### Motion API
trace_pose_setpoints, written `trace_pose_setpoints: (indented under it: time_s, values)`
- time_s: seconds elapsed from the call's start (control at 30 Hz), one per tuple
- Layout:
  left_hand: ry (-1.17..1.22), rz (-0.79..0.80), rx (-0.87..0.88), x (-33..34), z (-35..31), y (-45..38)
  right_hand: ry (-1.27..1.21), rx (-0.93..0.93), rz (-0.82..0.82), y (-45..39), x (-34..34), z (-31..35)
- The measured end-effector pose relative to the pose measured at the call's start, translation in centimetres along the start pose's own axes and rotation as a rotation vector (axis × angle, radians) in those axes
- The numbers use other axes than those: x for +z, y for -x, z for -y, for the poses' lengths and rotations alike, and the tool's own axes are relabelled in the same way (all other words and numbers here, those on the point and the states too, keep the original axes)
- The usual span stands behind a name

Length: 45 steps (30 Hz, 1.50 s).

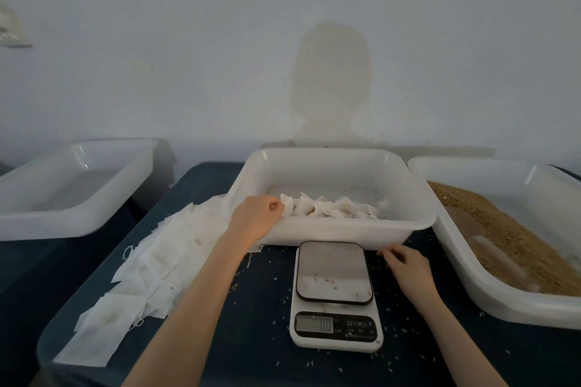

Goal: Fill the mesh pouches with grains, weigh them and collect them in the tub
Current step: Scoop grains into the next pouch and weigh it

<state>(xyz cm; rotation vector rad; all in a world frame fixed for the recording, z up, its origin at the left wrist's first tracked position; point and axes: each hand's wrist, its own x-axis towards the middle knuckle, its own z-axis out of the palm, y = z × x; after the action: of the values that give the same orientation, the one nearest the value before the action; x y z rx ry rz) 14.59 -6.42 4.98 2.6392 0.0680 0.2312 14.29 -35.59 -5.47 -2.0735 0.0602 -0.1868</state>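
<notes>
Your left hand (256, 217) reaches over the near left rim of the middle tub (333, 231), its fingers curled, and the fingertips pinch the leftmost filled pouch (287, 203) in the row of filled pouches (330, 207) lying along the tub's near wall. Your right hand (408, 267) rests on the dark table (261, 308) just right of the scale (334, 295), near the tub's near right corner; its fingers are loosely bent and you hold nothing in it that can be made out.

The scale sits just in front of the tub, between your two forearms, with a few stray grains on its plate; the display digits are too blurred to read. To the left, beside your left forearm, a spread of empty mesh pouches (141, 270) fans from the tub's left corner toward the near edge of the table. At the right stands the grain tub (471, 280), its brown grains (515, 242) heaped against the far right side. Far left, apart from the table, is another white tub (78, 217). Loose grains are scattered over the table around the scale.
</notes>
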Motion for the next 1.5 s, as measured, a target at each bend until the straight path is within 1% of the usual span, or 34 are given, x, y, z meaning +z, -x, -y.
trace_pose_setpoints:
  time_s: [0.07, 0.17, 0.23, 0.3, 0.33, 0.37, 0.43, 0.47, 0.5, 0.53, 0.73, 0.83, 0.9, 1.03, 1.1, 1.17, 1.2, 1.27, 1.33, 1.4, 1.5]
  values:
    - [0.027, -0.113, 0.028, -0.4, 1.0, 1.1, 0.007, -0.006, 0.005, 0.0, 0.0, 0.0]
    - [0.067, -0.34, 0.055, -1.6, 3.3, 3.0, 0.017, -0.016, 0.013, 0.0, 0.1, 0.0]
    - [0.027, -0.49, 0.035, -2.3, 5.4, 4.3, 0.028, -0.021, 0.021, 0.0, 0.1, 0.0]
    - [-0.089, -0.584, -0.036, -2.6, 8.0, 5.7, 0.044, -0.03, 0.022, 0.0, 0.1, 0.0]
    - [-0.183, -0.584, -0.098, -2.6, 9.3, 6.4, 0.05, -0.033, 0.021, 0.0, 0.1, 0.0]
    - [-0.284, -0.538, -0.182, -2.5, 10.6, 7.0, 0.055, -0.033, 0.02, 0.0, 0.1, 0.0]
    - [-0.469, -0.322, -0.354, -2.1, 12.4, 8.0, 0.071, -0.024, 0.02, 0.0, 0.1, 0.0]
    - [-0.522, -0.21, -0.396, -1.8, 13.0, 8.3, 0.08, -0.021, 0.02, 0.0, 0.1, 0.1]
    - [-0.534, -0.134, -0.405, -1.4, 13.5, 8.6, 0.086, -0.019, 0.02, 0.0, 0.1, 0.1]
    - [-0.53, -0.101, -0.392, -1.3, 13.8, 8.8, 0.091, -0.018, 0.02, 0.0, 0.1, 0.2]
    - [-0.641, -0.141, -0.376, -2.0, 13.6, 9.2, 0.099, -0.024, 0.006, 0.3, 0.0, 0.3]
    - [-0.67, -0.056, -0.335, -2.4, 13.2, 9.0, 0.106, -0.027, 0.007, 0.4, 0.1, 0.3]
    - [-0.639, -0.039, -0.341, -2.6, 12.7, 8.9, 0.108, -0.035, 0.008, 0.5, 0.1, 0.4]
    - [-0.667, -0.182, -0.353, -3.4, 11.2, 9.2, 0.101, -0.043, 0.01, 0.7, -0.1, 0.5]
    - [-0.611, -0.277, -0.34, -4.1, 11.0, 9.2, 0.096, -0.035, 0.016, 0.7, -0.2, 0.5]
    - [-0.623, -0.324, -0.343, -4.9, 10.4, 9.2, 0.096, -0.025, 0.026, 0.7, -0.2, 0.6]
    - [-0.602, -0.373, -0.33, -5.2, 10.2, 9.2, 0.094, -0.019, 0.029, 0.7, -0.2, 0.7]
    - [-0.507, -0.446, -0.275, -5.8, 9.3, 9.5, 0.073, -0.011, 0.024, 0.8, -0.2, 0.7]
    - [-0.43, -0.562, -0.204, -6.0, 8.3, 9.6, 0.042, -0.016, 0.007, 0.9, -0.1, 0.9]
    - [-0.245, -0.694, -0.158, -6.0, 7.0, 9.4, 0.003, -0.035, -0.01, 1.0, -0.1, 1.3]
    - [0.142, -0.769, -0.131, -5.2, 4.7, 9.0, -0.014, -0.067, -0.033, 1.2, -0.2, 2.4]
